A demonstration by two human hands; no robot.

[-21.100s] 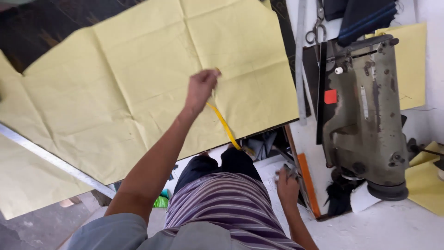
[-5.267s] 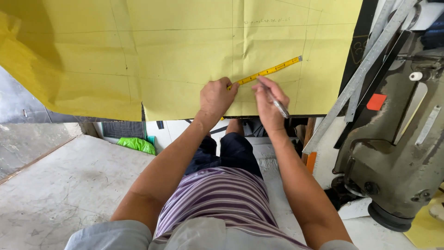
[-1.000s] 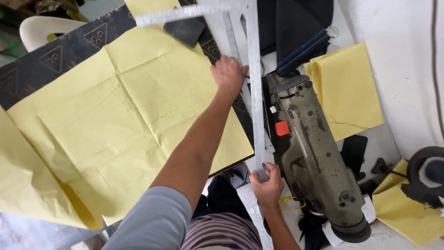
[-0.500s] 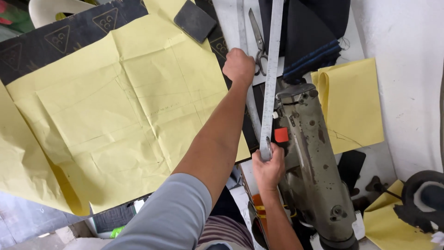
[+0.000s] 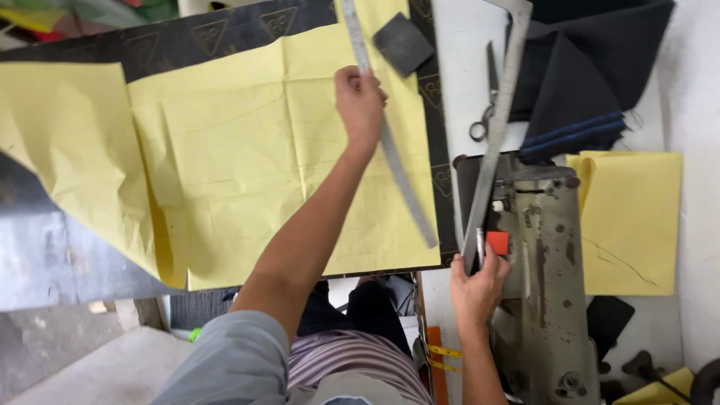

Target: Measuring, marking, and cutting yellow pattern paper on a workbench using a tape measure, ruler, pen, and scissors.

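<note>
A: What is the left hand (image 5: 360, 101) doing?

B: It is stretched out over the big yellow paper (image 5: 247, 157). The fingers are curled round a thin grey curved ruler (image 5: 394, 157). It grips the ruler near the top end.

A: What does that ruler look like?

B: It is long, narrow and bendy-looking. It runs from the top of the picture down over the paper to the paper's lower right corner. The low end lies on the paper, next to the dark mat (image 5: 225, 26).

A: And the right hand (image 5: 480, 281)?

B: It is closed round the low end of a straight ruler (image 5: 499, 120). That one is grey metal too, but wider. It goes up and away from the hand, past the scissors (image 5: 486, 101), to the top edge of the picture.

A: How does the paper look?

B: It is pale yellow, with fold lines and thin pencil lines on it. It lies flat on the mat, and its left part hangs over the table edge.

A: What else is near?

B: An old green-grey sewing machine (image 5: 544, 300) sits just right of the right hand, with a small red square on it. More yellow paper lies folded to its right. Dark blue cloth (image 5: 592, 82) is piled above it. A small dark grey square (image 5: 403, 43) lies by the top of the curved ruler.

A: Any boxes or bowls?

B: I can't see any.
</note>
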